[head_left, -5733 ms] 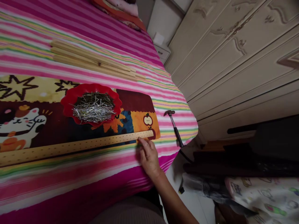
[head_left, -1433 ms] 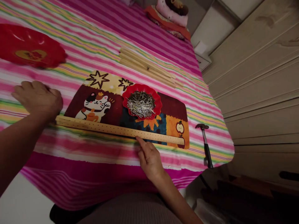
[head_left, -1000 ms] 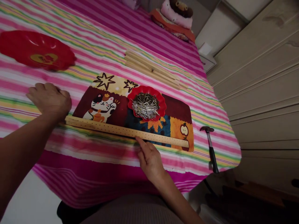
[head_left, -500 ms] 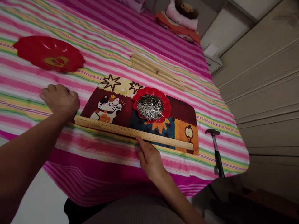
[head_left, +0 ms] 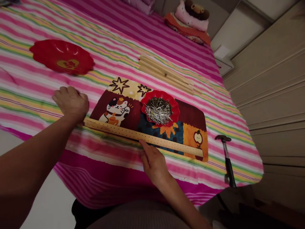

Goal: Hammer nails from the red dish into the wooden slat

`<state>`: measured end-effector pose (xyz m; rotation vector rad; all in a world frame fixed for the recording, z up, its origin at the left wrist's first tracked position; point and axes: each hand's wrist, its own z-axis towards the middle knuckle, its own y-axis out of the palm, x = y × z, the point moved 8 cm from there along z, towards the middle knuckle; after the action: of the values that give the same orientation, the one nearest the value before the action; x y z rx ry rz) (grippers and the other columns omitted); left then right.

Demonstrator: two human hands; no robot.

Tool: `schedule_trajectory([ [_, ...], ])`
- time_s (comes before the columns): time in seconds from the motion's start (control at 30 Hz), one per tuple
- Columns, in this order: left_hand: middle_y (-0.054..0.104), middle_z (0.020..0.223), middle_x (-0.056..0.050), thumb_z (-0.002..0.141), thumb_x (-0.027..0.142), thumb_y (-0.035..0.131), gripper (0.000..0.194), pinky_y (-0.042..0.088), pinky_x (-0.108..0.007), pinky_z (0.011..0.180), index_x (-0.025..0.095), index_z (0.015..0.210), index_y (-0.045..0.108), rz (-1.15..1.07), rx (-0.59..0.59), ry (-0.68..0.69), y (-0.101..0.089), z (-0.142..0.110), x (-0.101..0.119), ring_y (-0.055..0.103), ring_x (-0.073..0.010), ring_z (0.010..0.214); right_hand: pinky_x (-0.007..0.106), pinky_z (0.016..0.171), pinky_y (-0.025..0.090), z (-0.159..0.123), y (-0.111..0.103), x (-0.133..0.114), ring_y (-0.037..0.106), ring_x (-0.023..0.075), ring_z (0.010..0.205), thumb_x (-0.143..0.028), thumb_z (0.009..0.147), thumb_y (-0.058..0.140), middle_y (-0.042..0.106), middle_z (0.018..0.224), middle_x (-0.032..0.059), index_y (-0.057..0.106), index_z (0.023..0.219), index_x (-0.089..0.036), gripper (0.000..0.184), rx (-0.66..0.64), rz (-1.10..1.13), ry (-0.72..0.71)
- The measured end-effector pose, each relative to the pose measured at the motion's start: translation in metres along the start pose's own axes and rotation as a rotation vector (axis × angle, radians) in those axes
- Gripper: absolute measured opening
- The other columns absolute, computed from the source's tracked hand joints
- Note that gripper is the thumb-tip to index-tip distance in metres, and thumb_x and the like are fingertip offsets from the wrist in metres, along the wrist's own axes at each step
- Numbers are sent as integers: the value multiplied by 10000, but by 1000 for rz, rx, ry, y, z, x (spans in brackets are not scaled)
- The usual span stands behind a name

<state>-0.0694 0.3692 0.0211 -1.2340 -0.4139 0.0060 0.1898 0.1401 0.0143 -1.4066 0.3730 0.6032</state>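
Observation:
A long pale wooden strip with rows of small dark dots lies along the near edge of a patterned mat. My right hand is at the strip's near edge, its index finger stretched out and touching the wood about midway; its other fingers are partly hidden. My left hand leans on the striped cloth beyond the strip's left end, fingers curled under, with nothing seen in it. On the mat stands a scalloped red bowl heaped with silvery nails.
An empty-looking red scalloped tray lies at the far left. Several wooden strips are stacked behind the mat. A hammer with a black handle rests near the right edge of the striped cloth. Folded textiles sit farther back.
The whole view has shifted slightly, so things appear a little farther right. Both hands keep their places relative to the strip and cloth.

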Motion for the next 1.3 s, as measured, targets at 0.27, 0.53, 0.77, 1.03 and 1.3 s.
schedule_trajectory([
  [0.27,492,1213,-231,818,273,349,437,312,-527,918,-7,1105,522,-16,6,1,4,1,-3,394,-361,1140,348,730,520,5,7,-5,620,220,839,-129,864,409,681,958,89,407,1367,-194,508,-22,-3,-27],
  [0.53,503,1201,-215,821,286,347,424,317,-514,909,18,1095,528,6,23,5,9,5,-7,402,-340,1124,348,739,512,15,15,-13,639,238,856,-157,874,407,692,1010,114,405,1363,-158,489,-92,-28,-15],
  [0.77,505,1189,-222,817,276,352,422,313,-516,903,9,1089,532,2,15,10,9,5,-7,408,-349,1119,359,781,504,20,18,-23,630,236,923,-132,865,392,675,1086,112,373,1378,-164,514,-95,-2,-51],
  [1.03,504,1191,-219,823,284,359,419,310,-517,903,7,1085,534,-35,12,13,8,3,-6,403,-350,1129,369,792,500,25,26,-27,630,254,950,-146,871,399,666,1107,149,405,1360,-112,489,-159,-7,-20],
  [1.3,531,1156,-219,794,254,372,383,341,-515,884,36,1051,553,20,48,8,7,4,-6,431,-360,1105,342,848,478,31,33,-28,624,236,1007,-141,862,403,637,1205,124,391,1377,-109,516,-261,-37,44],
])
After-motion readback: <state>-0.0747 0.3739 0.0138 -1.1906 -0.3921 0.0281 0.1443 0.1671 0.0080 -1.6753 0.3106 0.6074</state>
